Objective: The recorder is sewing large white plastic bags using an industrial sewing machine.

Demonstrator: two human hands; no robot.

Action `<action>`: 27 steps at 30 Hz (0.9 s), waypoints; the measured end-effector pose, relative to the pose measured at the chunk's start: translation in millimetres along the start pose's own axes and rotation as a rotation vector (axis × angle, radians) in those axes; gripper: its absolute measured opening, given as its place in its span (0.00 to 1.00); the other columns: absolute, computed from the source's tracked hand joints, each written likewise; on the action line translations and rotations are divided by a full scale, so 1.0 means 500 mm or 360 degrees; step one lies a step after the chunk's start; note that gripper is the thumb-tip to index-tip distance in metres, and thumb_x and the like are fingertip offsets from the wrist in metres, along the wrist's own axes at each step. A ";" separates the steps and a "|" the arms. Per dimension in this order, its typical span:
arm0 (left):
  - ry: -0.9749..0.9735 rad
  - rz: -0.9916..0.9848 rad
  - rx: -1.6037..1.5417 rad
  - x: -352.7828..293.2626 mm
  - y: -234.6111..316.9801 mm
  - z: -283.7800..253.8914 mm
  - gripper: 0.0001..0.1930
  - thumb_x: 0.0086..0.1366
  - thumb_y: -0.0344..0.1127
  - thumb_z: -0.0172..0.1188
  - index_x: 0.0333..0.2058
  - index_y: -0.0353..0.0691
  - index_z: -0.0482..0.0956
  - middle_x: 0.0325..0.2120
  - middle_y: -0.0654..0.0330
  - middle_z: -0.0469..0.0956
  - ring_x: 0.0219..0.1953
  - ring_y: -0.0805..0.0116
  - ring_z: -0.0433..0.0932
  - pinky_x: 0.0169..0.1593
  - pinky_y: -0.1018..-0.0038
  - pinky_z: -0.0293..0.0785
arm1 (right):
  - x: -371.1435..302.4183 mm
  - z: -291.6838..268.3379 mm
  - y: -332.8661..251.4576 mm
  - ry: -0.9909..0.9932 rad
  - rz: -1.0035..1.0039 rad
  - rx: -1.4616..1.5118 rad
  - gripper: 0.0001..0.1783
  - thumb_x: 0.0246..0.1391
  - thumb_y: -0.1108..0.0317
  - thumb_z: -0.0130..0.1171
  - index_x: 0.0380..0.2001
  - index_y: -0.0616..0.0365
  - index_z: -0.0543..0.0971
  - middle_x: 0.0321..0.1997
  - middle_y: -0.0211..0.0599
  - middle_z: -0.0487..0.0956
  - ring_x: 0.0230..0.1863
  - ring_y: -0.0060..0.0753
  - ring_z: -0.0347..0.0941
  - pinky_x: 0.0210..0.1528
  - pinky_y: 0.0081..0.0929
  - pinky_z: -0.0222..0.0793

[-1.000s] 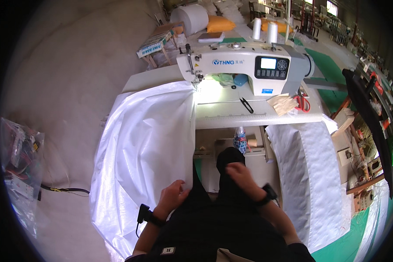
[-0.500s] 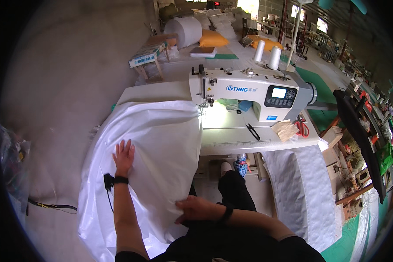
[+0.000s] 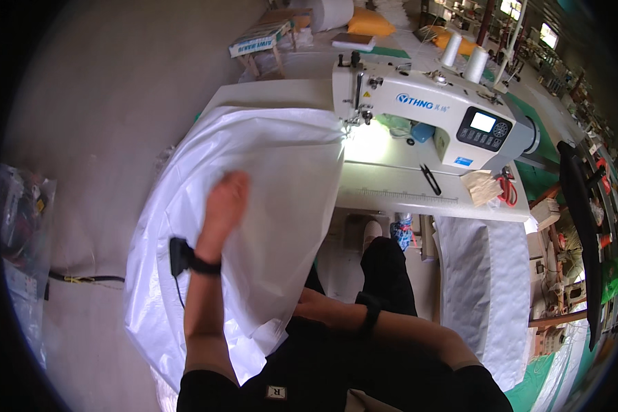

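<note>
A large white woven-plastic sheet (image 3: 281,178) spreads over the left of the sewing table and hangs toward my lap. Its far right corner lies under the needle area of a white sewing machine (image 3: 412,103), whose lamp glows there. My left hand (image 3: 228,199) is over the middle of the sheet, smeared by motion, so its fingers cannot be made out. Down by my body, my right hand (image 3: 314,304) is closed on the sheet's near right edge, its fingertips partly hidden. Both wrists wear black bands.
Black thread snips (image 3: 430,180), a brown paper scrap (image 3: 481,187) and red-handled scissors (image 3: 507,191) lie on the table's right. Two white thread cones (image 3: 475,65) stand behind the machine. White sheets (image 3: 484,288) hang at the right, and a small bench (image 3: 262,42) stands beyond the table.
My left hand has left its flat, spread-finger position and moved nearer and rightward over the sheet. My right hand has stayed at the edge, its fingers now less visible. The view has tilted down.
</note>
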State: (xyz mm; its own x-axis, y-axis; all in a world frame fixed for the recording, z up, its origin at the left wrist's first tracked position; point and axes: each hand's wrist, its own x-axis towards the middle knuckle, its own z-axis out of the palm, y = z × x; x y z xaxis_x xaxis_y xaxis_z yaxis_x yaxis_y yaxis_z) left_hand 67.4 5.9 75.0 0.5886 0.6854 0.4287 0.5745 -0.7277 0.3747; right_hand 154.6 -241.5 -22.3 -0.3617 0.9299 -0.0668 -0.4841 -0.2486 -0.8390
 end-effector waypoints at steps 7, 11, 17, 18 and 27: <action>-0.0160 0.0242 0.0108 -0.309 0.216 -0.015 0.16 0.57 0.42 0.61 0.41 0.38 0.76 0.36 0.52 0.74 0.38 0.52 0.74 0.40 0.60 0.69 | -0.043 0.000 0.061 0.0193 0.0215 0.0109 0.21 0.61 0.65 0.54 0.55 0.60 0.68 0.55 0.37 0.72 0.56 0.30 0.68 0.58 0.31 0.65; -0.0348 0.0067 -0.0139 -0.370 0.227 -0.011 0.16 0.57 0.42 0.60 0.39 0.37 0.75 0.34 0.53 0.74 0.36 0.52 0.75 0.41 0.59 0.69 | -0.011 -0.014 0.105 -0.0151 -0.0327 -0.1208 0.21 0.61 0.65 0.53 0.56 0.60 0.68 0.54 0.40 0.74 0.53 0.34 0.72 0.56 0.31 0.68; -0.0598 0.0049 0.0126 -0.353 0.219 -0.064 0.10 0.61 0.36 0.52 0.36 0.36 0.76 0.29 0.50 0.76 0.31 0.47 0.77 0.35 0.58 0.73 | 0.048 0.093 0.124 -0.0891 0.0203 0.0181 0.20 0.62 0.66 0.52 0.55 0.62 0.68 0.54 0.41 0.74 0.53 0.36 0.73 0.54 0.33 0.69; -0.0560 0.0067 0.0117 -0.348 0.214 -0.083 0.10 0.61 0.36 0.52 0.36 0.36 0.76 0.29 0.50 0.76 0.31 0.47 0.77 0.35 0.58 0.73 | 0.047 0.107 0.125 -0.0894 0.0201 0.0173 0.20 0.62 0.66 0.52 0.55 0.62 0.68 0.54 0.41 0.74 0.53 0.36 0.73 0.54 0.33 0.69; -0.0047 0.0592 0.0123 -0.389 0.254 -0.042 0.07 0.47 0.30 0.60 0.28 0.42 0.78 0.23 0.61 0.70 0.32 0.61 0.74 0.34 0.65 0.69 | -0.098 0.028 0.024 -0.0151 -0.0046 -0.1007 0.27 0.58 0.52 0.53 0.51 0.63 0.68 0.47 0.50 0.76 0.44 0.38 0.76 0.45 0.31 0.72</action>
State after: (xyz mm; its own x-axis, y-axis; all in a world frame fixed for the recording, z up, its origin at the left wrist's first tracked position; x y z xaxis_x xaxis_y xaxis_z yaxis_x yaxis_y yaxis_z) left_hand 13.9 -220.1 56.5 0.7806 0.3762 0.4992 0.3590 -0.9236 0.1346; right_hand 155.5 -293.6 -21.7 -0.4388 0.8985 -0.0158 0.0589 0.0113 -0.9982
